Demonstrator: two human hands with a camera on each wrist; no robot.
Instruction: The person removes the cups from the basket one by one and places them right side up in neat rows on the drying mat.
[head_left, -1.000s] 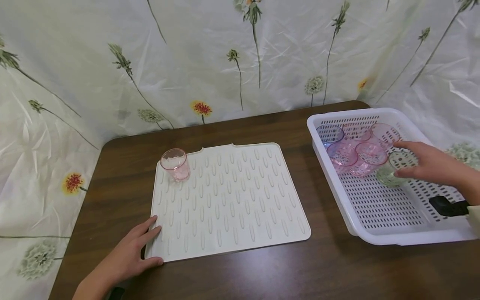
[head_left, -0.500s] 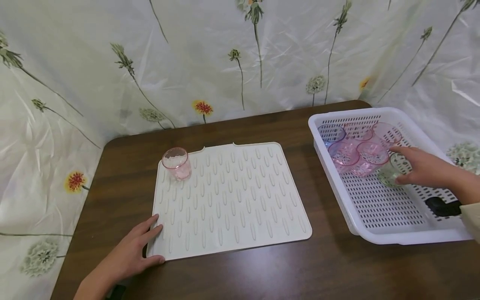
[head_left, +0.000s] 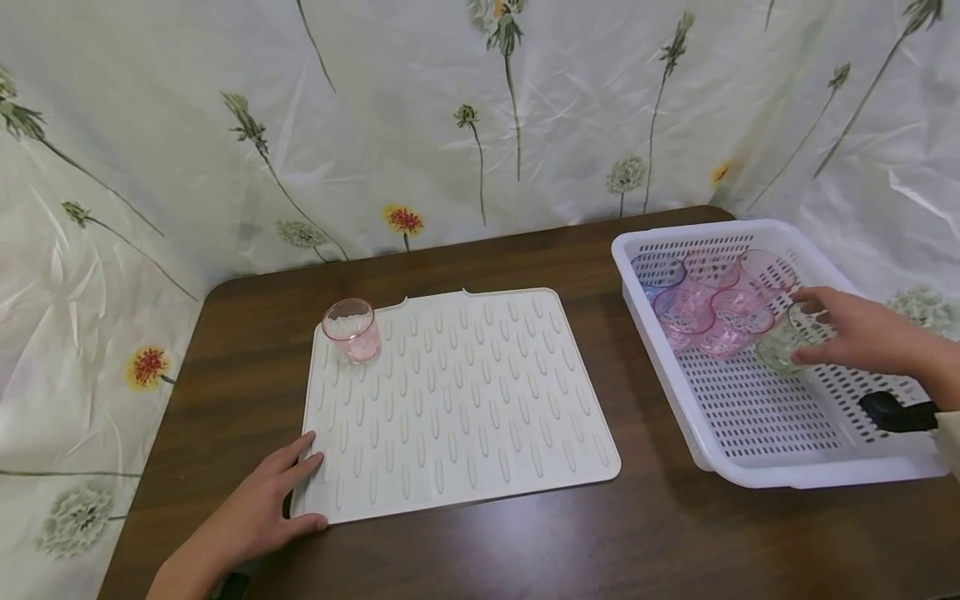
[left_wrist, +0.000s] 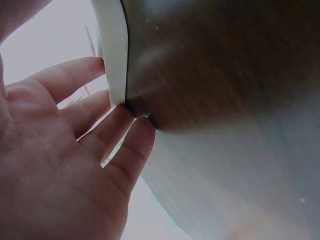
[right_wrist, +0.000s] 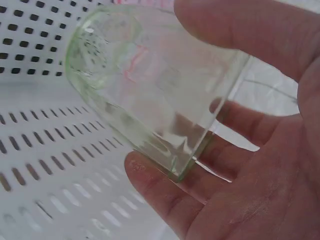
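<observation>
Cloth (head_left: 420,125) in a pale, glossy fabric printed with dandelions, leafy stems and red-and-yellow flowers hangs behind a dark brown, wood-grained desk (head_left: 525,550). On the right side of the desk stands a white rectangular plastic basket (head_left: 761,421) with a slotted floor and perforated walls. Left of it, and apart from it, lies a flat off-white mat (head_left: 465,408) with rounded corners and rows of raised oval ridges. The person's left grip (head_left: 262,500), a bare hand with straight, spread fingers, holds nothing; it rests at the mat's near left corner. The right grip (head_left: 862,333) is inside the basket, grasping a see-through pale green tumbler (right_wrist: 145,85) between thumb and fingers; whether that tumbler touches the basket floor cannot be told. Close beside it, toward the basket's far left corner, four see-through pink tumblers (head_left: 686,317) and one see-through blue tumbler (head_left: 652,275) stand clustered together. One more see-through tumbler, tinted pink (head_left: 352,333), stands upright on the mat at its far left corner.
</observation>
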